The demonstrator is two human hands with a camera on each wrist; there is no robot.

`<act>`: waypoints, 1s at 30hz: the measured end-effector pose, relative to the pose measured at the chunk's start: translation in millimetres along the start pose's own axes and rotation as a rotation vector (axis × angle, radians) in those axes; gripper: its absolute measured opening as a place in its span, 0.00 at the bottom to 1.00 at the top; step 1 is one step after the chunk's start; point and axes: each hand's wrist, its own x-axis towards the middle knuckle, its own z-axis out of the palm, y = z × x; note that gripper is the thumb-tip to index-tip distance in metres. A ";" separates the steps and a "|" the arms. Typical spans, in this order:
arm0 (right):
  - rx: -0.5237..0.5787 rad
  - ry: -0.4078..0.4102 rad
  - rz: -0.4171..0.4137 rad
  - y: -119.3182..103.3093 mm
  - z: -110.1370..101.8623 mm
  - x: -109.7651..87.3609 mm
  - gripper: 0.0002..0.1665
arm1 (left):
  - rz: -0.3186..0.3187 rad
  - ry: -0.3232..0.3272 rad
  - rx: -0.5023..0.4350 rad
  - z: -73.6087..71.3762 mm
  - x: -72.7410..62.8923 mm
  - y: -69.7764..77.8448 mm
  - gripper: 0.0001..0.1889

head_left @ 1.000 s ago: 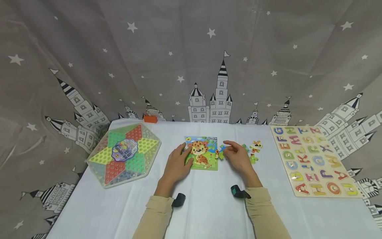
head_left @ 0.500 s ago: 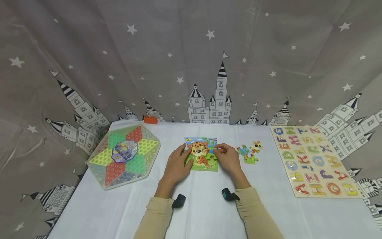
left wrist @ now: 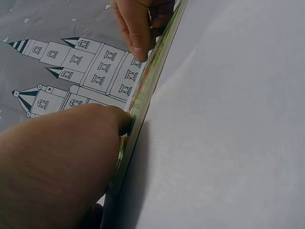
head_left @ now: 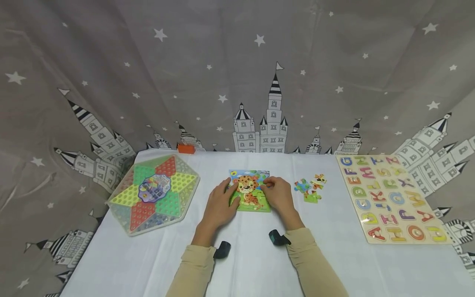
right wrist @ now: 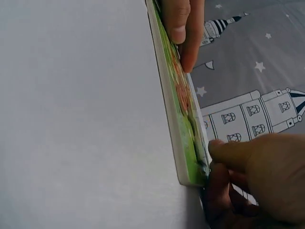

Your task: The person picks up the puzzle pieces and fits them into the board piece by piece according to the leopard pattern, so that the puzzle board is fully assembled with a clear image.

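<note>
Right grip (head_left: 280, 197): thumb and fingertips pinching a piece (head_left: 257, 192) over the right side of the leopard puzzle (head_left: 256, 209). Left grip (head_left: 219, 204): fingers spread, resting on the puzzle's left edge. Puzzle flat on white table (head_left: 252, 255), between both. Loose pieces (head_left: 312, 198) near, to the right. Farther out: star game (head_left: 156, 187) left, letter board (head_left: 408, 242) right, orange block (head_left: 186, 149) at back edge.
</note>
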 end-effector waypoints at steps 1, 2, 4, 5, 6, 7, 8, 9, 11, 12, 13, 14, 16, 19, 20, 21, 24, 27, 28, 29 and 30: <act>-0.008 -0.004 -0.013 -0.5 -0.6 -0.3 0.13 | -0.001 0.001 0.000 -0.4 0.0 0.2 0.30; -0.017 -0.013 -0.028 -0.7 -1.2 -0.9 0.14 | -0.002 0.001 -0.001 -0.6 0.1 0.3 0.30; -0.041 -0.042 -0.056 -0.6 -2.5 -2.1 0.16 | 0.000 0.003 0.002 -0.4 0.2 0.1 0.30; -0.054 -0.060 -0.071 0.1 -3.2 -2.8 0.18 | 0.001 0.004 0.002 0.0 0.4 -0.2 0.30; -0.068 -0.075 -0.085 0.8 -3.8 -3.5 0.20 | 0.001 0.003 0.002 0.6 0.6 -0.6 0.30; -0.078 -0.092 -0.094 1.8 -4.2 -4.1 0.21 | 0.002 0.002 0.001 1.0 0.6 -0.9 0.30; -0.085 -0.107 -0.099 2.6 -4.6 -4.7 0.22 | 0.001 0.000 0.001 1.6 0.8 -1.5 0.30; -0.095 -0.115 -0.103 3.4 -4.7 -4.9 0.23 | 0.001 0.000 0.000 2.1 0.9 -1.9 0.30; -0.098 -0.124 -0.099 4.0 -4.4 -5.0 0.23 | -0.001 -0.002 -0.001 2.4 1.0 -2.4 0.30; -0.102 -0.124 -0.098 4.0 -4.1 -4.9 0.23 | -0.005 -0.006 -0.001 2.2 1.1 -2.5 0.30; -0.108 -0.124 -0.096 3.9 -3.7 -4.6 0.23 | -0.007 -0.009 0.003 2.2 1.3 -2.6 0.30; -0.116 -0.121 -0.099 3.5 -3.3 -4.3 0.23 | -0.007 -0.009 0.004 2.0 1.4 -2.7 0.30; -0.126 -0.117 -0.099 2.6 -2.9 -3.7 0.23 | -0.006 -0.006 0.004 1.5 1.7 -2.4 0.30; -0.136 -0.107 -0.101 1.7 -2.8 -3.4 0.23 | -0.007 -0.005 0.006 1.4 2.5 -2.0 0.30; -0.139 -0.105 -0.100 1.4 -2.9 -3.4 0.23 | -0.007 -0.003 0.007 1.5 2.5 -2.0 0.30; -0.142 -0.105 -0.099 1.2 -3.0 -3.5 0.24 | -0.009 -0.003 0.007 1.6 2.6 -2.0 0.30; -0.160 -0.108 -0.096 1.2 -3.0 -3.4 0.24 | -0.012 -0.005 0.015 2.6 2.3 -2.7 0.30; -0.168 -0.116 -0.089 1.2 -3.8 -3.8 0.24 | -0.008 -0.002 0.014 2.9 2.1 -2.7 0.30; -0.170 -0.117 -0.089 1.4 -4.2 -4.0 0.24 | -0.007 -0.002 0.013 2.9 2.1 -2.5 0.30; -0.167 -0.118 -0.091 1.7 -4.9 -4.4 0.24 | -0.006 -0.001 0.012 2.7 2.1 -2.4 0.30; -0.158 -0.121 -0.095 2.1 -6.0 -4.9 0.24 | -0.006 -0.002 0.011 2.4 2.1 -2.1 0.30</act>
